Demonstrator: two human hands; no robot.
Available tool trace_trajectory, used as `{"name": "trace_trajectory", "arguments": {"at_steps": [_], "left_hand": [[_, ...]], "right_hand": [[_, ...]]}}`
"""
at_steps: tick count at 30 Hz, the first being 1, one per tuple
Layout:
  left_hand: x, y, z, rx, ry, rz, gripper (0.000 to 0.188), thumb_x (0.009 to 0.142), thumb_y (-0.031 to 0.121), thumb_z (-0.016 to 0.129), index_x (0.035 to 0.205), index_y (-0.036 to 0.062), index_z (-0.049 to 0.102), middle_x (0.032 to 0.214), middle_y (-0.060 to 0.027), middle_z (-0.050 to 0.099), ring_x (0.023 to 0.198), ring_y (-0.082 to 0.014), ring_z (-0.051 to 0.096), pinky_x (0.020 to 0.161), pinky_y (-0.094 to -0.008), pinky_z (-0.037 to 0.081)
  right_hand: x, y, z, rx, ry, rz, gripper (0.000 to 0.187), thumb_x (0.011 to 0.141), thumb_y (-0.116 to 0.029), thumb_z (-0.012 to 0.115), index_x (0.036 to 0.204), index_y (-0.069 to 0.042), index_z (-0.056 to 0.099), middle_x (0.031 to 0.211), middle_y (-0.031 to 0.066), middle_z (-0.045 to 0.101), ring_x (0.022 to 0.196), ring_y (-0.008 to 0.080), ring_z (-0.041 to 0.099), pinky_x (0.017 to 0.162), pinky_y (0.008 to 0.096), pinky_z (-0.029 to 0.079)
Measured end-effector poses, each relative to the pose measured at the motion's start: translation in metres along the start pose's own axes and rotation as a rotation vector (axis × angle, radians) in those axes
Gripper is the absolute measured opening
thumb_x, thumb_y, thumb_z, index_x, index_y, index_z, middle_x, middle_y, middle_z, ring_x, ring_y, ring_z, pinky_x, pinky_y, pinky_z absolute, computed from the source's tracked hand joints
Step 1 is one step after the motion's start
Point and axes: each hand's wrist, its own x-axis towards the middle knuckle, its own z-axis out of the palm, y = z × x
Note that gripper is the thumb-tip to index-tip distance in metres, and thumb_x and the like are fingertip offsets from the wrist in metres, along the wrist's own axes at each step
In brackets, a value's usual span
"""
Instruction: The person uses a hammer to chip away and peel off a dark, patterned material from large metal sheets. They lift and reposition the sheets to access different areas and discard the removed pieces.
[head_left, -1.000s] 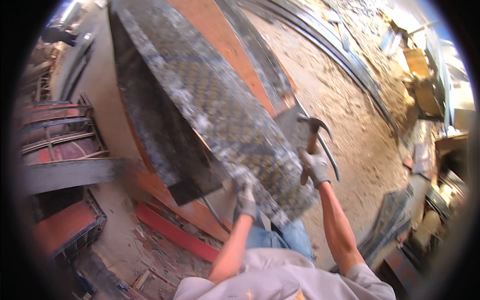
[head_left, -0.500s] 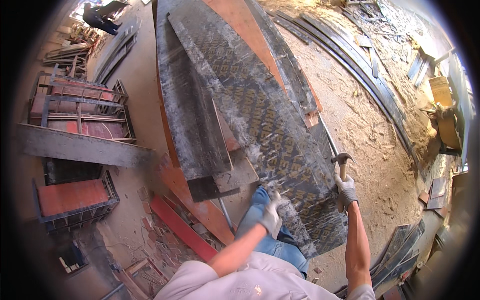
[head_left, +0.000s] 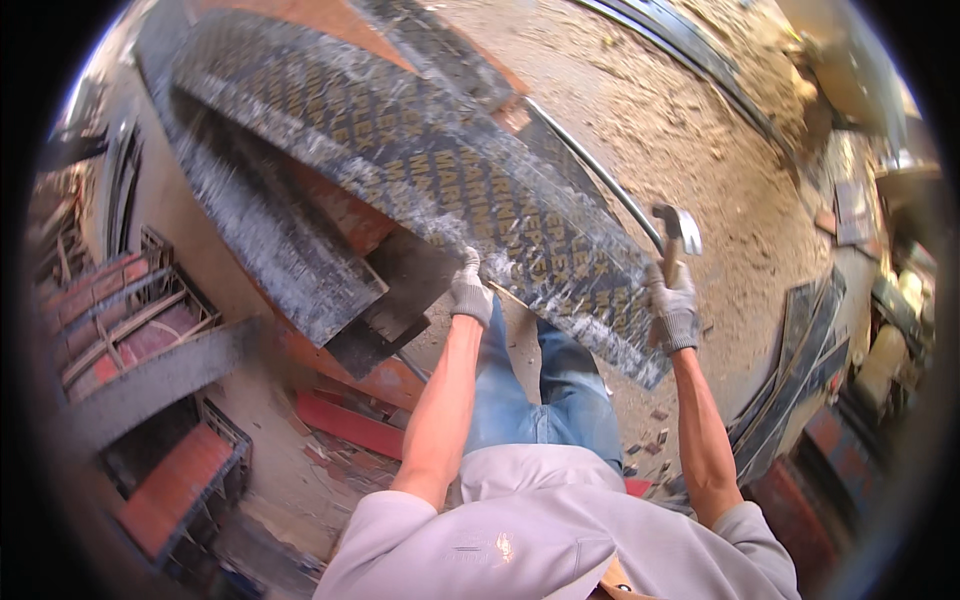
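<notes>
A long black plywood board (head_left: pixel 455 170) with faded yellow print and whitish crust lies slantwise before me on other boards. My left hand (head_left: pixel 470 288), in a pale glove with a grey cuff, is closed on the board's near-left edge. By its right edge, my gloved right hand (head_left: pixel 672 308) grips a claw hammer (head_left: pixel 680 232) with a wooden handle, the head pointing up. That hand is against the board or very near it; its fingers are partly hidden. A thin light strip (head_left: pixel 508 294) sticks out beside my left hand.
A narrower dark board (head_left: pixel 290 250) lies to the left over orange panels. A metal pipe (head_left: pixel 600 172) runs under the stack at the right. Red-and-black framed panels (head_left: pixel 175 490) stand at the left. Dark planks (head_left: pixel 790 350) and rubble lie at the right.
My left hand has come up from near my knee to the board's edge and closed there. The board appears turned leftward as my view shifted. The hammer stays in my right hand.
</notes>
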Motion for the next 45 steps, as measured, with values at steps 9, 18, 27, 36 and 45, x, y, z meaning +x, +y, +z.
{"name": "trace_trajectory", "arguments": {"at_steps": [9, 18, 27, 36, 45], "left_hand": [[-0.015, 0.016, 0.019, -0.05, 0.029, -0.254, 0.096, 0.091, 0.076, 0.058, 0.156, 0.0079, 0.04, 0.161, -0.0145, 0.043, 0.147, -0.0349, 0.04, 0.124, -0.0522, 0.028], [0.011, 0.021, -0.004, -0.071, -0.197, -0.386, 0.103, 0.089, 0.085, 0.048, 0.15, 0.0017, 0.047, 0.153, -0.0209, 0.051, 0.143, -0.0407, 0.043, 0.121, -0.0514, 0.033], [0.011, 0.041, -0.008, 0.238, -0.26, -0.378, 0.085, 0.084, 0.096, 0.029, 0.061, 0.0179, 0.055, 0.061, -0.01, 0.061, 0.073, -0.026, 0.061, 0.075, -0.0414, 0.052], [-0.016, 0.072, 0.015, 0.303, -0.254, -0.562, 0.091, 0.081, 0.098, 0.037, 0.076, 0.0096, 0.058, 0.064, -0.0083, 0.062, 0.068, -0.0185, 0.061, 0.072, -0.0398, 0.052], [0.031, 0.107, 0.01, 0.76, -0.169, -0.356, 0.073, 0.085, 0.085, 0.055, 0.052, 0.0237, 0.036, 0.047, -0.0007, 0.035, 0.043, -0.0192, 0.036, 0.042, -0.0382, 0.031]], "right_hand": [[-0.063, -0.054, 0.119, -0.113, -0.27, 0.27, 0.044, 0.088, -0.031, 0.075, 0.112, 0.002, 0.061, 0.088, 0.0167, 0.071, 0.077, 0.0275, 0.072, 0.073, 0.0402, 0.056], [-0.056, -0.053, 0.223, -0.579, -0.187, -0.105, 0.035, 0.093, -0.02, 0.065, 0.119, -0.002, 0.051, 0.091, 0.0284, 0.071, 0.084, 0.0471, 0.071, 0.073, 0.0559, 0.055], [-0.095, -0.042, 0.261, -0.489, -0.193, 0.108, 0.045, 0.095, -0.021, 0.06, 0.131, 0.003, 0.05, 0.093, 0.032, 0.071, 0.09, 0.0489, 0.071, 0.078, 0.0557, 0.056], [-0.087, -0.044, 0.28, 0.158, -0.053, 0.555, 0.019, 0.098, -0.023, 0.064, 0.101, -0.005, 0.058, 0.063, 0.0056, 0.056, 0.043, 0.0163, 0.053, 0.038, 0.0342, 0.042], [-0.107, -0.06, 0.328, 0.372, 0.135, 0.644, 0.041, 0.094, -0.035, 0.072, 0.105, 0.004, 0.067, 0.077, 0.0129, 0.069, 0.07, 0.0209, 0.067, 0.066, 0.039, 0.051]]}}
